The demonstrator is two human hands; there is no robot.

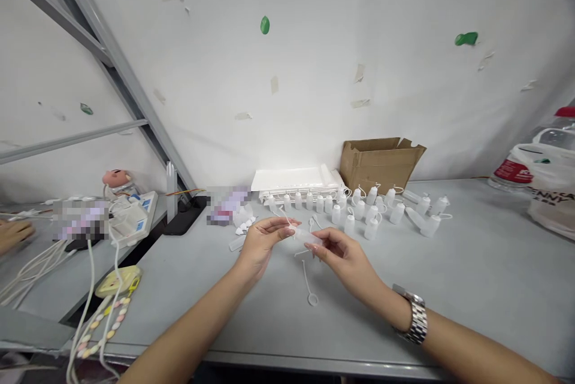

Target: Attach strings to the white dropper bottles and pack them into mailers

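Cut-off lettering on a white bag (pixel 554 169)
Right of the cardboard box (pixel 381 167), the bag shows "ENNY" — with "CA" above it; a red label (pixel 513 171) also right of the box is illegible.

2 patches by the stand, on a phone-like thing (pixel 81 220) at left and another thing (pixel 228 205) behind the hands (pixel 283 237), are pixelated. The left edge cuts off another person's hand (pixel 15 234); the right edge, the bag (pixel 554 192).

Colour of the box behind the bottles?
The box is plain brown cardboard; it shows in the head view.
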